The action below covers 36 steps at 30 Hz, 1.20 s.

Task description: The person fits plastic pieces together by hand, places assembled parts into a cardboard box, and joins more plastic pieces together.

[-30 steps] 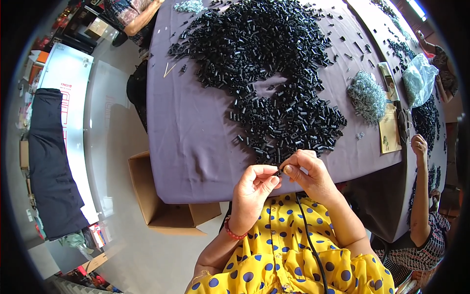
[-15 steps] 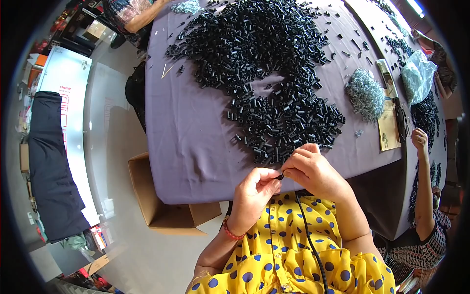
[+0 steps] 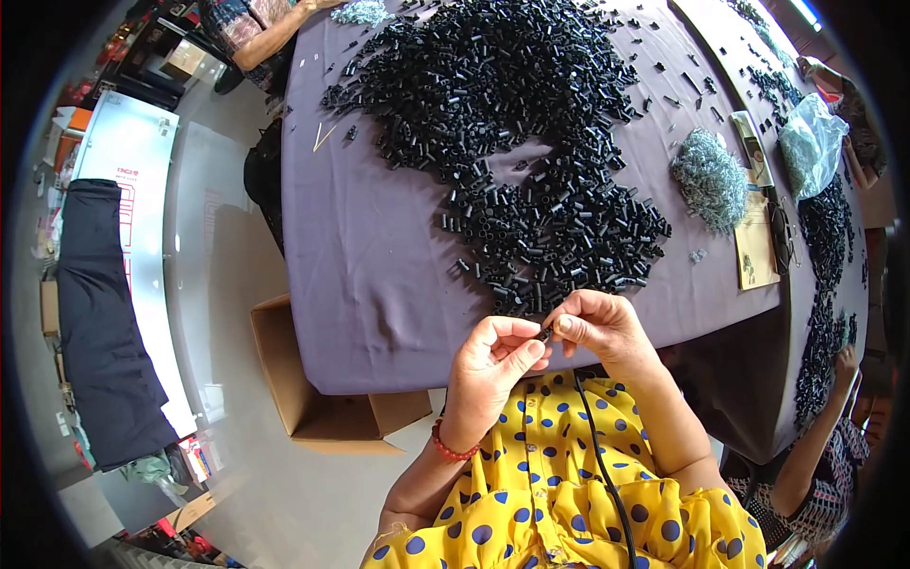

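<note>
Pinched between the thumb and fingers of my left hand (image 3: 495, 365) is a small black plastic piece (image 3: 543, 334). My right hand (image 3: 607, 332) meets it from the other side, thumb and forefinger closed at the same piece; whether a smaller part sits between them is hidden. Both hands are held just over the near edge of the table. A large heap of short black tubular pieces (image 3: 483, 104) spreads over the cloth, its nearer part (image 3: 569, 237) reaching close to my fingertips. To the right lies a pile of small clear or silvery parts (image 3: 709, 182).
A purple-grey cloth (image 3: 370, 284) covers the table. Below its near left corner stands an open cardboard box (image 3: 332, 417). Beside the silvery pile are a yellowish booklet (image 3: 755, 247) and glasses (image 3: 785, 242). Other people work at the far left (image 3: 270, 43) and the right (image 3: 815, 455).
My right hand has turned and come down slightly, its fingers closing nearer the black piece, which shows more now. At the right, a co-worker's arm has lowered.
</note>
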### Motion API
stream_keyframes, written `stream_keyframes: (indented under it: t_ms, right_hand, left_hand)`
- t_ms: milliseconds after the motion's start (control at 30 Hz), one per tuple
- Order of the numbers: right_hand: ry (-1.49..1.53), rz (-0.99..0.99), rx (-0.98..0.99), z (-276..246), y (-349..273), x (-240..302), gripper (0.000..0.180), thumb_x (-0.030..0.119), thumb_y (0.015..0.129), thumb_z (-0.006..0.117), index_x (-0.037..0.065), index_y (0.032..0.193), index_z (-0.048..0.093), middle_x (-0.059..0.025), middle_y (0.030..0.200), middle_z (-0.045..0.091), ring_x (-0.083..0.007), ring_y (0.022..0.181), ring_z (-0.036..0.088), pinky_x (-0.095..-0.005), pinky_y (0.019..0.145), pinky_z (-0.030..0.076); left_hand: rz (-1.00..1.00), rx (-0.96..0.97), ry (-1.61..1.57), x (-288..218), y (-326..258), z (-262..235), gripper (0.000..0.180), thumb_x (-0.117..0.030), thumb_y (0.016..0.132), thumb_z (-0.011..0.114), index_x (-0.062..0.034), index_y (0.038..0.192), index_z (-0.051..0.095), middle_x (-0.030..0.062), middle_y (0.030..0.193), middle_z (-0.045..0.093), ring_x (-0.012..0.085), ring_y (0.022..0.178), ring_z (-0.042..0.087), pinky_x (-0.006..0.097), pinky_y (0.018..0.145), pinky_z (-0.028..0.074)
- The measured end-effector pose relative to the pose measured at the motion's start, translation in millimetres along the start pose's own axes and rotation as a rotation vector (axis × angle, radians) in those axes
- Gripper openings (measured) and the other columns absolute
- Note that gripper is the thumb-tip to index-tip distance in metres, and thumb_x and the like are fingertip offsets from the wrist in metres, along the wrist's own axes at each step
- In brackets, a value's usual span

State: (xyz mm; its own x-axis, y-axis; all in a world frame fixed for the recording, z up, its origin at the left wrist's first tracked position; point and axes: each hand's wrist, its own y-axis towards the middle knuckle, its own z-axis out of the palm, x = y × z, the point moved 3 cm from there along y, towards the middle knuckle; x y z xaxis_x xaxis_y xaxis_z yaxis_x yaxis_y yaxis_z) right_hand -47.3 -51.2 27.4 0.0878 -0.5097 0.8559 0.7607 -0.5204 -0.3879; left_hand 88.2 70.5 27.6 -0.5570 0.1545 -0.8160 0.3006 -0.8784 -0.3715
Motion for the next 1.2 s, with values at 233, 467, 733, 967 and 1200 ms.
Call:
stream_keyframes:
  t_ms: [233, 467, 733, 967, 1200]
  right_hand:
    - [-0.237, -0.116, -0.042, 2.6, -2.3, 8.6, 0.013, 0.015, 0.097, 0.069, 0.003, 0.097, 0.070, -0.0013, 0.086, 0.067, -0.0100, 0.077, 0.063, -0.0255, 0.070, 0.052]
    - [-0.757, -0.434, 0.033, 6.2, -1.3, 26.7, 0.008, 0.008, 0.088, 0.072, 0.007, 0.095, 0.070, -0.0037, 0.082, 0.065, -0.0238, 0.082, 0.059, -0.0354, 0.085, 0.042]
    - [-1.047, -0.702, -0.141, 13.0, -3.2, 16.8, 0.010, 0.006, 0.086, 0.071, 0.009, 0.096, 0.069, -0.0014, 0.084, 0.064, -0.0219, 0.087, 0.059, -0.0372, 0.095, 0.038]
    - [-0.993, -0.722, -0.052, 9.0, 1.4, 16.8, 0.017, 0.002, 0.084, 0.072, 0.008, 0.099, 0.067, -0.0029, 0.088, 0.064, -0.0236, 0.086, 0.059, -0.0372, 0.094, 0.039]
    - [-0.721, -0.618, -0.147, 9.6, 0.9, 4.6, 0.011, 0.002, 0.087, 0.072, 0.004, 0.096, 0.066, -0.0053, 0.085, 0.064, -0.0241, 0.081, 0.058, -0.0342, 0.079, 0.046]
  left_hand:
    - [-0.027, 0.011, 0.006, -2.8, -1.4, 3.2, 0.017, -0.002, 0.099, 0.061, 0.0031, 0.116, 0.059, 0.0115, 0.105, 0.069, 0.0190, 0.094, 0.071, 0.031, 0.087, 0.061]
    - [-0.120, -0.033, -0.041, -2.2, 0.6, 2.5, 0.025, -0.004, 0.098, 0.063, 0.0023, 0.121, 0.057, 0.0117, 0.103, 0.070, 0.0183, 0.089, 0.071, 0.030, 0.083, 0.061]
    - [-0.079, -0.094, -0.099, 3.5, 5.9, 5.7, 0.028, -0.007, 0.100, 0.063, 0.0015, 0.125, 0.055, 0.0091, 0.105, 0.068, 0.0139, 0.090, 0.069, 0.025, 0.082, 0.058]
    - [-0.139, -0.072, -0.020, 0.1, 9.0, 2.0, 0.026, -0.006, 0.098, 0.065, 0.0010, 0.122, 0.057, 0.0097, 0.104, 0.070, 0.0161, 0.086, 0.071, 0.028, 0.080, 0.059]
    - [-0.244, -0.043, -0.249, 7.9, 12.1, 0.8, 0.026, -0.008, 0.098, 0.064, -0.0009, 0.123, 0.058, 0.0083, 0.103, 0.071, 0.0157, 0.086, 0.071, 0.028, 0.080, 0.059]
